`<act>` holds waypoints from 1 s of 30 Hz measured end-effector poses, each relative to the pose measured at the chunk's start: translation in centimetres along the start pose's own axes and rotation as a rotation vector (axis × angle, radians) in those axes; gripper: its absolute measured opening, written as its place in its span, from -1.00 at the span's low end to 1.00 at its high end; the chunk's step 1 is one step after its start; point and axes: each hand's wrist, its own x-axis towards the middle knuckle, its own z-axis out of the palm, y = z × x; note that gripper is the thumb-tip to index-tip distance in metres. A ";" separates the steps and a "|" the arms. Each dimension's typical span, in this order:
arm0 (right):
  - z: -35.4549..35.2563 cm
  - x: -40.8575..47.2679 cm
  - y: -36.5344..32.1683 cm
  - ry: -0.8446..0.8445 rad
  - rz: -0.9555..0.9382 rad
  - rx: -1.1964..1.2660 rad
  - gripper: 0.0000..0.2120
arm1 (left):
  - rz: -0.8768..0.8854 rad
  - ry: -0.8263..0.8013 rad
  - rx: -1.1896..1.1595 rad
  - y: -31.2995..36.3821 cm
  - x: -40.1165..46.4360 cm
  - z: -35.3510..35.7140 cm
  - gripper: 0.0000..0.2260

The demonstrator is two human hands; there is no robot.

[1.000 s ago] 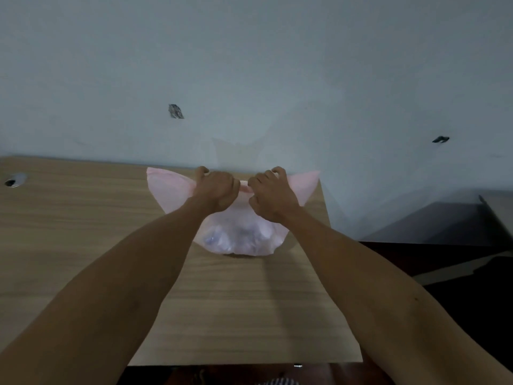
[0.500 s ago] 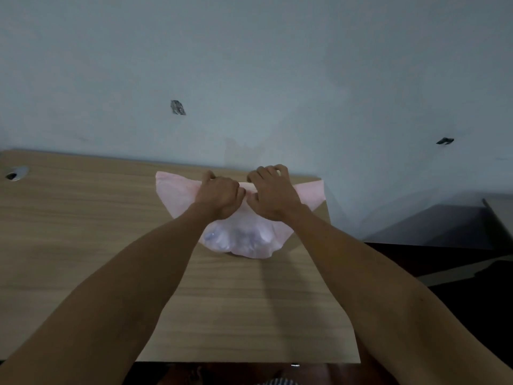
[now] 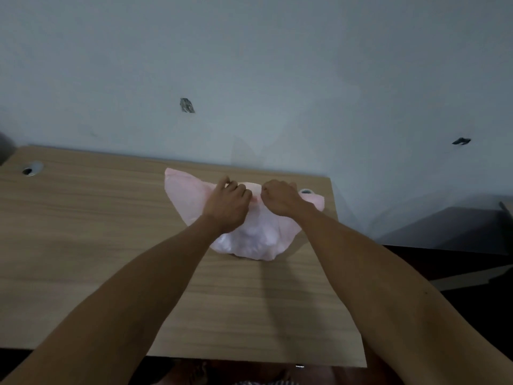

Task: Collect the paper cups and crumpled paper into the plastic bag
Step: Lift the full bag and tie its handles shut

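- Bag (image 3: 249, 240) of pink plastic, bulging with pale lumps, sits on my desk (image 3: 111, 232), its mouth running left to right.
- My left hand (image 3: 226, 202) and right hand (image 3: 279, 198), equally near, fingers curled, pinch that gathered mouth close together above it.

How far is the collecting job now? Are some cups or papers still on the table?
Done, it seems: pale lumps fill the pink plastic bag, and no loose cups or paper show on the wooden table. In hand: the left hand and right hand each grip the bag's top, with the mouth gathered between them. Left: probably only closing or tying the bag; what exactly is inside is too blurred to tell.
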 end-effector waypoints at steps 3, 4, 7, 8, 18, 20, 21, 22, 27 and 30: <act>0.7 -0.7 0.3 0.169 -0.092 -0.074 -0.73 | -0.166 -0.153 -0.141 0.7 0.8 -0.9 -0.72; 1.0 -1.1 0.4 0.231 -0.122 -0.110 -0.67 | -0.208 -0.206 -0.186 0.5 1.3 -1.0 -0.68; 2.6 -2.4 0.6 0.341 -0.215 -0.224 -0.62 | -0.291 -0.336 -0.332 -0.4 2.4 -0.9 -0.62; 3.1 -2.7 0.7 0.330 -0.219 -0.249 -0.62 | -0.311 -0.355 -0.398 -0.6 2.5 -0.9 -0.62; 1.9 -0.8 0.4 0.026 -0.059 -0.097 -0.73 | 0.090 0.082 -0.042 1.2 -0.6 1.5 -0.87; 2.1 -0.5 0.3 -0.040 -0.029 -0.029 -0.74 | -0.001 0.024 -0.065 1.7 -0.7 2.1 -0.84; 2.2 -0.5 0.5 -0.067 -0.004 0.038 -0.76 | -0.032 0.011 -0.103 1.7 -0.7 2.4 -0.80; 2.1 -0.6 0.8 -0.090 0.022 0.090 -0.78 | -0.049 0.005 -0.151 1.7 -0.5 2.7 -0.76; 0.2 -0.9 4.4 -0.274 0.096 -0.154 -0.33 | -0.030 -0.144 -0.201 1.4 0.1 3.4 -0.80; -1.9 -1.0 6.6 -0.466 0.154 -0.223 -0.38 | -0.048 -0.209 -0.185 1.7 0.8 3.4 -0.77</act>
